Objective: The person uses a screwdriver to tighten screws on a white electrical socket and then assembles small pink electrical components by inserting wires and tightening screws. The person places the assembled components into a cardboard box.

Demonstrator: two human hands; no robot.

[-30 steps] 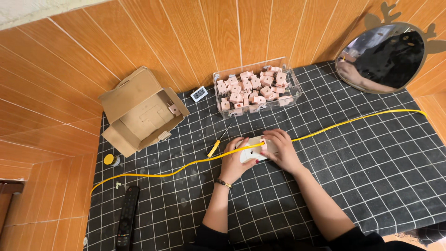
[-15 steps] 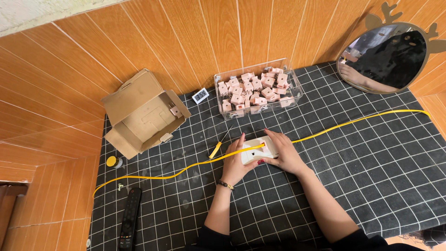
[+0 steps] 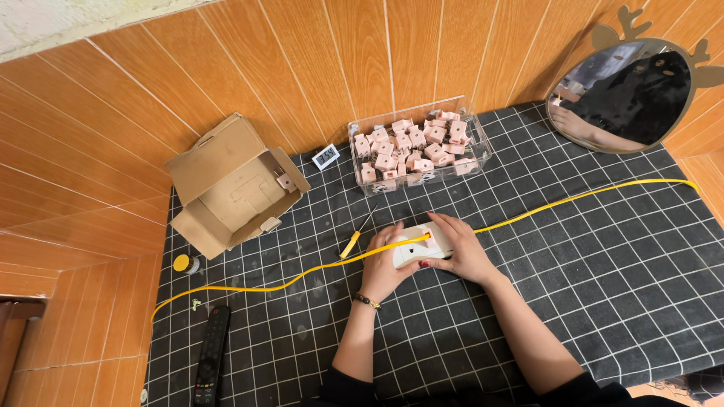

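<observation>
Both hands rest on a small white box-shaped device (image 3: 417, 247) lying on the black checked cloth (image 3: 603, 264). My left hand (image 3: 386, 265) cups its near left side. My right hand (image 3: 457, 247) covers its right end, fingers over the top. A long yellow cable (image 3: 581, 198) runs across the cloth and passes over the device between the hands. A small yellow-handled screwdriver (image 3: 356, 235) lies just left of my left hand.
A clear plastic tray (image 3: 483, 154) holding several pink and white small parts stands behind the hands. An open cardboard box (image 3: 230, 187) sits at the left, a black remote (image 3: 210, 353) near the front left, a round mirror (image 3: 626, 90) at the back right.
The hands and the white device stay in nearly the same place; the fingers have shifted slightly on it. The yellow cable lies much as before.
</observation>
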